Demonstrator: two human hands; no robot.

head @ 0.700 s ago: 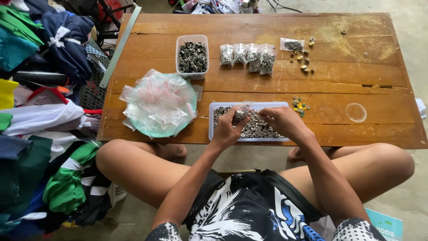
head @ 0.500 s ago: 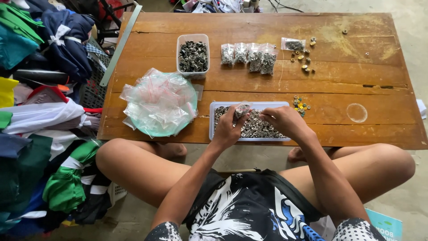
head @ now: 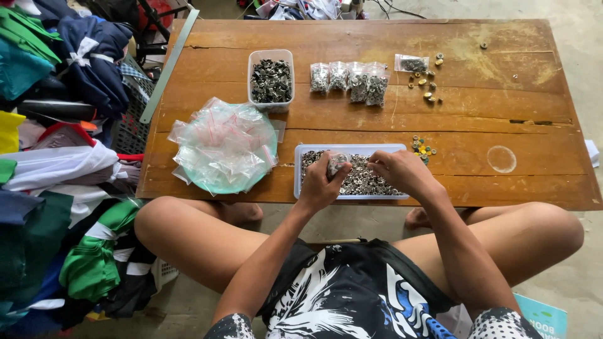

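Far left, off the desk [head: 477, 119], I see a heap of clothes [head: 56, 157] in blue, green, white and red. On the desk's near-left part lies a round green plate [head: 217, 183] piled with small clear empty zip bags [head: 226, 141], some with a red strip along the top. Just beyond it, toward the far side, stands a clear rectangular tub [head: 271, 78] filled with dark metal bits. To its right is a row of four small clear bags [head: 350, 80], each packed with silvery metal pieces and standing close together. Further right lies one flatter bag [head: 411, 63] with dark pieces, and beside it a scatter of loose brass-coloured bits [head: 427, 85].

At the near edge, centre, sits a shallow clear tray [head: 349, 148] full of small silvery metal rings. My left hand [head: 320, 182] is over the tray's left part, its fingers closed around a small clear bag [head: 337, 164] partly filled with the same pieces. My right hand [head: 402, 172] is over the tray's right part, fingers pinched together just above the pieces; I cannot tell whether they hold anything. Right of the tray is a small cluster of coloured bits [head: 423, 147], and further right a faint round ring mark [head: 502, 159] on the wood.
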